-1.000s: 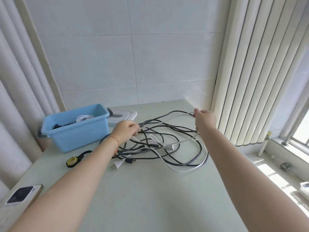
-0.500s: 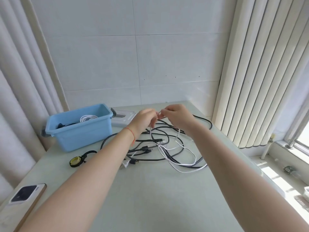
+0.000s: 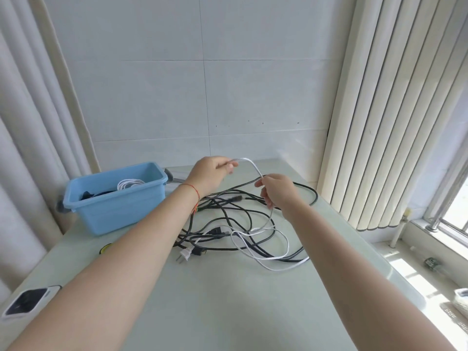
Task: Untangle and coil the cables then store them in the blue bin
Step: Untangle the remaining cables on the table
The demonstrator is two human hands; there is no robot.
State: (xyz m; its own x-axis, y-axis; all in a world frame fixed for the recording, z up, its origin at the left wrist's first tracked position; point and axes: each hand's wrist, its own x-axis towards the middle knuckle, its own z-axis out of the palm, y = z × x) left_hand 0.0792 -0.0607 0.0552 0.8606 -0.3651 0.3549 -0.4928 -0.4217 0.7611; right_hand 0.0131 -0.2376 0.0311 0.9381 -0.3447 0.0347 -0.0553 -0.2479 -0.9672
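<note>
White cable (image 3: pixel 254 169) arches between both hands above the desk (image 3: pixel 228 300): the left hand (image 3: pixel 212 173) pinches one end, the right hand (image 3: pixel 277 190) grips it further along. Its slack trails into the black cables (image 3: pixel 253 214) tangled beside the blue bin (image 3: pixel 114 198).

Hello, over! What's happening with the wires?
Both hands, left and right, hold white cable up. Rest tangled with black cables. Blue bin waiting.
</note>
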